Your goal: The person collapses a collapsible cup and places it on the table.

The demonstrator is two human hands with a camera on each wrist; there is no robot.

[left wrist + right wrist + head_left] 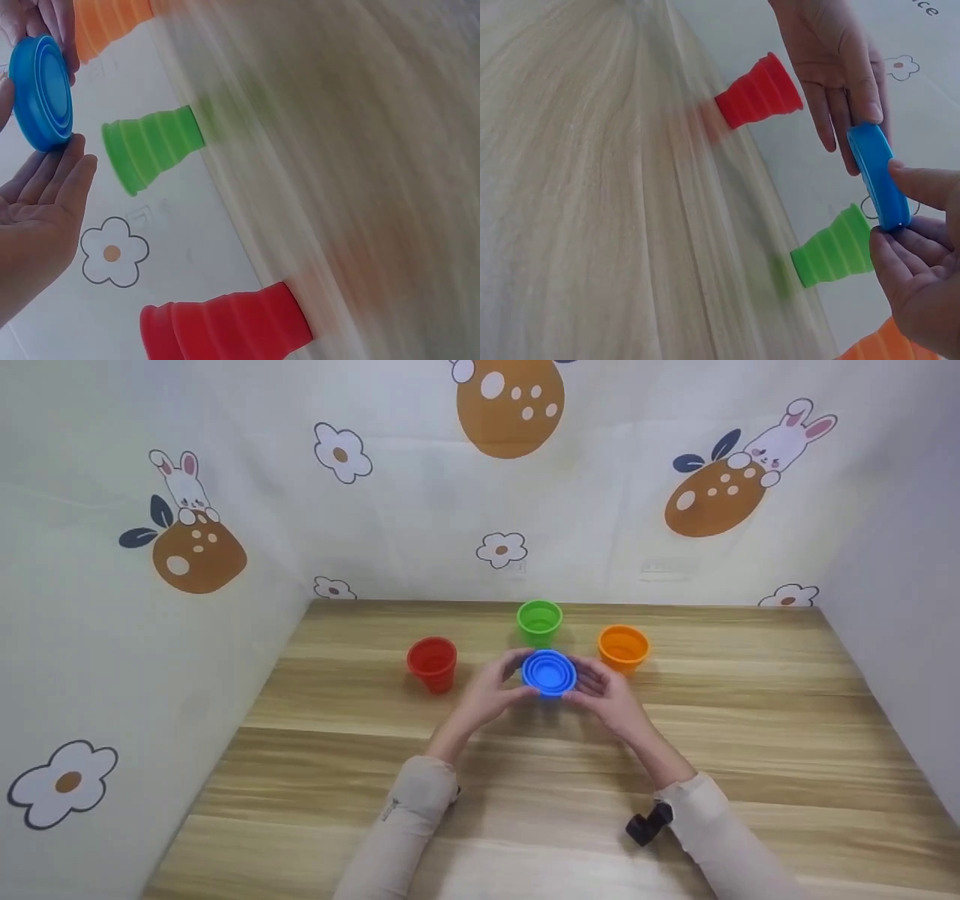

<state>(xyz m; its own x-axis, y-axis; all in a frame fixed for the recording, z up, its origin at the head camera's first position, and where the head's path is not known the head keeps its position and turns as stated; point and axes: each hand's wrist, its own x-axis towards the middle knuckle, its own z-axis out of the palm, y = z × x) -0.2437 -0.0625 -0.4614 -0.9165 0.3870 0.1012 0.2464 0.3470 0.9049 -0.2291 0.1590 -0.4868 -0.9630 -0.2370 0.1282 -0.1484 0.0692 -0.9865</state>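
A blue collapsible cup (549, 673), folded flat into concentric rings, is held up above the table between both hands. My left hand (491, 688) grips its left edge, thumb in front and fingers behind. On the opposite edge my right hand (609, 697) holds it the same way. In the left wrist view the flat cup (43, 94) shows its stepped rings; the right wrist view gives its thin side (879, 176). Just behind it a green cup (539, 621) stands expanded. An expanded red cup (433, 664) stands to the left, an orange cup (624, 649) to the right.
The wood-grain table (570, 810) meets a patterned cloth wall (420, 510) right behind the cups. More pale walls close in the left and right sides. A black device (649, 823) is strapped at the right sleeve's cuff.
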